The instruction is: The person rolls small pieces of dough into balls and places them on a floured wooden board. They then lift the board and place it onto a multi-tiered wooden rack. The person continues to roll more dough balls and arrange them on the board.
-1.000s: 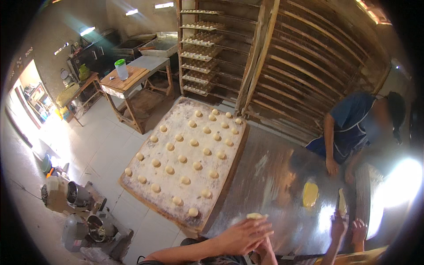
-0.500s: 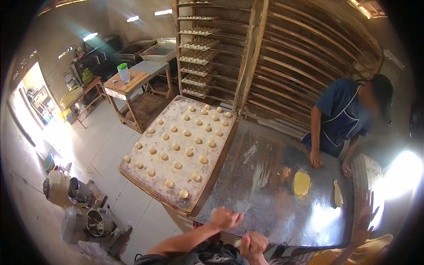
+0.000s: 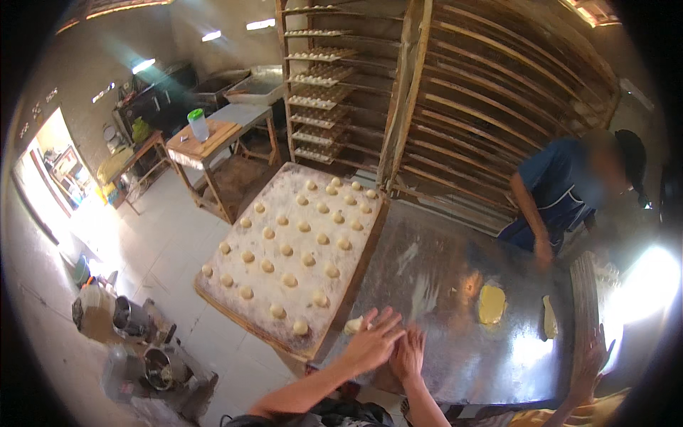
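My left hand is over the near left corner of the dark metal worktable, fingers spread. A small pale lump of dough shows at its fingertips, partly hidden by them. Close beside it, my right hand is held with its fingers stretched out and holds nothing I can see. Whether either palm touches the metal is not clear. To the left lies a floured wooden board carrying several round dough balls in loose rows.
A flat yellow slab and a thin pale strip lie on the worktable's right half. Across it stands a co-worker in blue. Another person's hand is at the right edge. Behind stands a wooden rack with trays of balls.
My hands have gone from fists near my body to outstretched fingers over the worktable's edge. The dough lump now shows by my left hand. The co-worker has leaned and shifted right.
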